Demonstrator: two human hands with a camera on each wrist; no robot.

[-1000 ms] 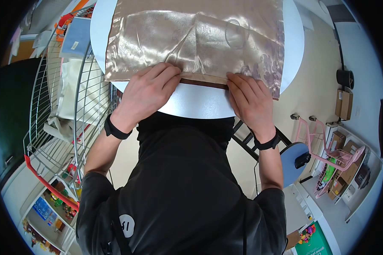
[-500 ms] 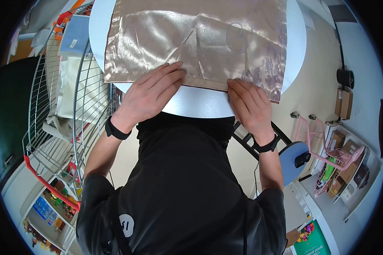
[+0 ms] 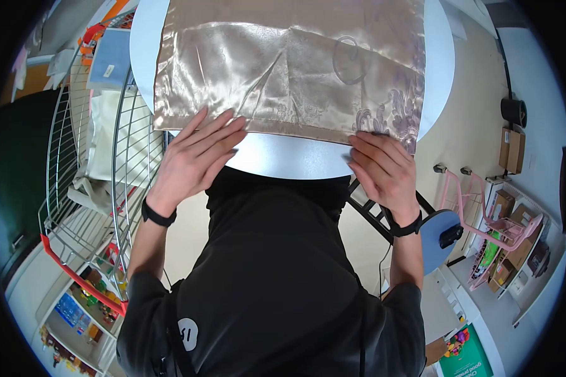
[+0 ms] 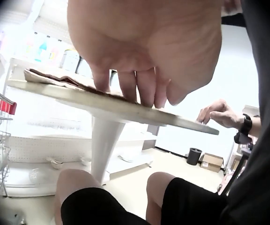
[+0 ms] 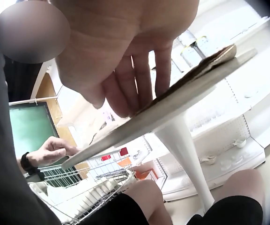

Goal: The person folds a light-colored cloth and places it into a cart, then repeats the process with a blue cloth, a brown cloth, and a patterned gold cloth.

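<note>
A shiny beige satin cloth (image 3: 295, 69) with a floral pattern at its right corner lies over a round white table (image 3: 289, 157). Its near edge runs across just short of the table's front rim, and creases cross its middle. My left hand (image 3: 195, 154) lies with straight, spread fingers on the left part of that edge. On the right part, my right hand (image 3: 387, 166) touches the edge with its fingers extended. In the left wrist view the left fingers (image 4: 128, 86) come down onto the cloth at the tabletop. Similarly, the right fingers (image 5: 142, 84) meet the cloth in the right wrist view.
A wire shopping cart (image 3: 116, 144) with folded cloths stands close on the left. To the right are a round blue stool seat (image 3: 437, 242), a pink cart (image 3: 484, 220) and cardboard boxes (image 3: 512, 151). White shelves (image 4: 32, 164) stand beyond the table.
Both hands have spread apart along the near edge, the left to the left and the right to the right. The fold at that edge now lies flatter, and the left fingers have straightened.
</note>
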